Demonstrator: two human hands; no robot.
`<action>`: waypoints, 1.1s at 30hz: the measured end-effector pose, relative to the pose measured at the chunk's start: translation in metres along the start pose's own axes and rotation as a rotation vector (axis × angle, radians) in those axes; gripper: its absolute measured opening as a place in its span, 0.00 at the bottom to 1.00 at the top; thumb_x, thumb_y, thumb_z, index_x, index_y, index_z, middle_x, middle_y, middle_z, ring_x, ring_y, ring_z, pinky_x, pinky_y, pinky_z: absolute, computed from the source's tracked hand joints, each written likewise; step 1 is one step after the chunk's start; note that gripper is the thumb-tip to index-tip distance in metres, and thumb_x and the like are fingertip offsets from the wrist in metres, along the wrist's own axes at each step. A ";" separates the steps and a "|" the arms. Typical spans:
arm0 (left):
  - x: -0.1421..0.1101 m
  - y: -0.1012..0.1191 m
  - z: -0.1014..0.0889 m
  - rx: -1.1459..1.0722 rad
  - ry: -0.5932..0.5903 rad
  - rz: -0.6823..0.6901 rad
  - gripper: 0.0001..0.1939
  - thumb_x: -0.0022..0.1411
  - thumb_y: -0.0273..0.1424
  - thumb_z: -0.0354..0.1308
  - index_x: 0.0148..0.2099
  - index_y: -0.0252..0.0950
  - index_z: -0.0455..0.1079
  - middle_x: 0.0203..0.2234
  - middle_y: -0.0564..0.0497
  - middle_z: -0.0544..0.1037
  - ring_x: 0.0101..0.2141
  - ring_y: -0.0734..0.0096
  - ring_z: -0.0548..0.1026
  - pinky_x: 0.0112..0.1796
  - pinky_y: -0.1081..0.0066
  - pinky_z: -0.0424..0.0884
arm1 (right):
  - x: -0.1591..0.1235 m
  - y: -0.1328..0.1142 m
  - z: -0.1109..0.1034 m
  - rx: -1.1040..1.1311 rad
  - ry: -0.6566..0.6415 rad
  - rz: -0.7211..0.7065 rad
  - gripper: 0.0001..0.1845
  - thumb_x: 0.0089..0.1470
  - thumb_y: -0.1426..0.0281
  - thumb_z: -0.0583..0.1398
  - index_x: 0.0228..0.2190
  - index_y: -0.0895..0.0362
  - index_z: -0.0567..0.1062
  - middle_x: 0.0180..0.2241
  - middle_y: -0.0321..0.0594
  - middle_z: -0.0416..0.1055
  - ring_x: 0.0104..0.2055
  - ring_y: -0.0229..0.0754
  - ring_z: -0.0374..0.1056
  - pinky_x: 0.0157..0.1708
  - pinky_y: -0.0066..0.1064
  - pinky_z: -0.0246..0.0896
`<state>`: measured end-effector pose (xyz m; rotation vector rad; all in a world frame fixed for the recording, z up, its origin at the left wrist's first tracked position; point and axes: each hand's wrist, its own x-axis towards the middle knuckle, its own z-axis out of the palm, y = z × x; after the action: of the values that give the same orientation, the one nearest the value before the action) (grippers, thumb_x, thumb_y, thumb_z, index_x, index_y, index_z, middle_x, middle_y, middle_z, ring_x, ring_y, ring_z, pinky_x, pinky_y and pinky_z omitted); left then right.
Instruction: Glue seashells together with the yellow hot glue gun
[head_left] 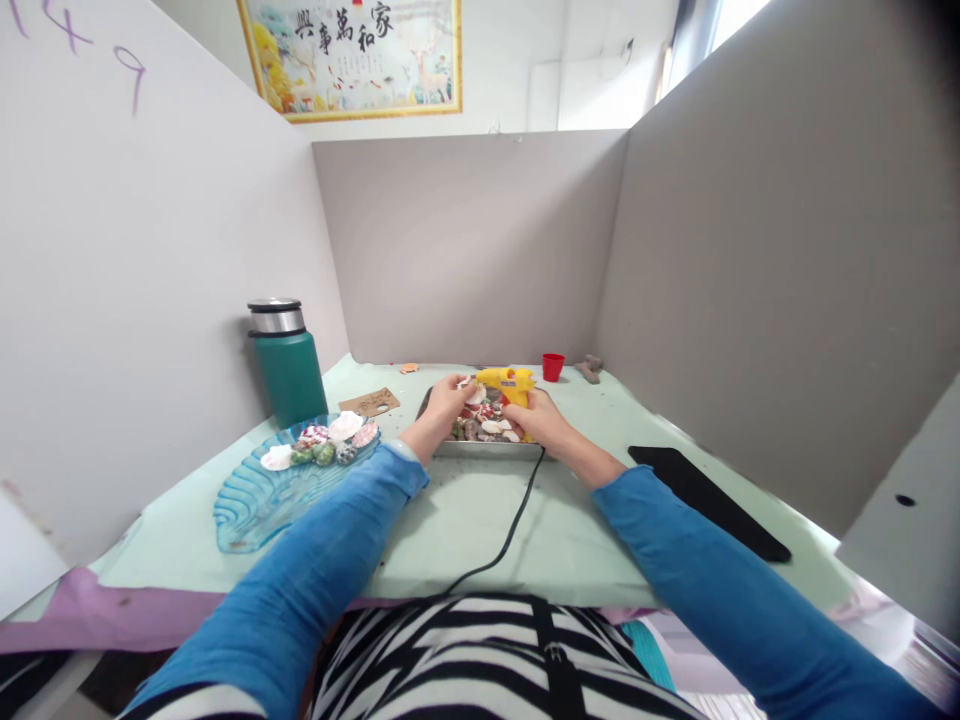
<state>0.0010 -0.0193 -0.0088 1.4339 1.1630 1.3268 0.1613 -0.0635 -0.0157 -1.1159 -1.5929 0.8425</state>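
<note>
My right hand [543, 418] is wrapped round the handle of a yellow glue gun [507, 379], whose nozzle points left. A black cord [517, 520] runs from below that hand to the table's front edge. The fingers of my left hand [447, 402] are closed on a whitish shell [475, 394], close to the nozzle. Both hands are over a shallow metal tray [487, 451] of shells and stones. Whether the nozzle touches the shell cannot be made out.
A blue glass plate [251, 515] with several shells is at the left, beside a green bottle [289, 375]. Brown cardboard [369, 402] lies behind it. A red cup [553, 367] and greyish-brown piece [589, 369] stand at the back; a black flat object [705, 500] lies right. Grey panels surround the table.
</note>
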 end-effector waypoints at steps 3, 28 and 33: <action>0.001 -0.001 0.000 0.000 0.008 -0.005 0.10 0.58 0.29 0.61 0.42 0.32 0.69 0.33 0.48 0.77 0.21 0.79 0.73 0.23 0.78 0.67 | 0.000 0.001 0.000 0.006 -0.004 0.003 0.09 0.37 0.71 0.54 0.27 0.57 0.68 0.13 0.28 0.59 0.14 0.33 0.55 0.15 0.26 0.51; 0.001 -0.001 0.000 0.035 0.007 0.035 0.09 0.57 0.31 0.62 0.39 0.32 0.69 0.31 0.48 0.76 0.21 0.79 0.72 0.22 0.79 0.67 | -0.001 -0.001 0.001 0.009 0.003 0.014 0.09 0.37 0.71 0.54 0.27 0.57 0.67 0.13 0.28 0.59 0.14 0.33 0.55 0.15 0.26 0.51; 0.005 -0.003 0.000 0.040 0.031 0.016 0.10 0.58 0.31 0.60 0.41 0.32 0.69 0.33 0.48 0.77 0.20 0.79 0.72 0.22 0.78 0.68 | 0.001 0.001 0.000 -0.004 0.013 0.016 0.10 0.38 0.71 0.54 0.29 0.57 0.68 0.14 0.29 0.60 0.15 0.33 0.55 0.16 0.25 0.52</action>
<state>0.0006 -0.0141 -0.0112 1.4582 1.2068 1.3479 0.1611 -0.0621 -0.0163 -1.1364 -1.5775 0.8421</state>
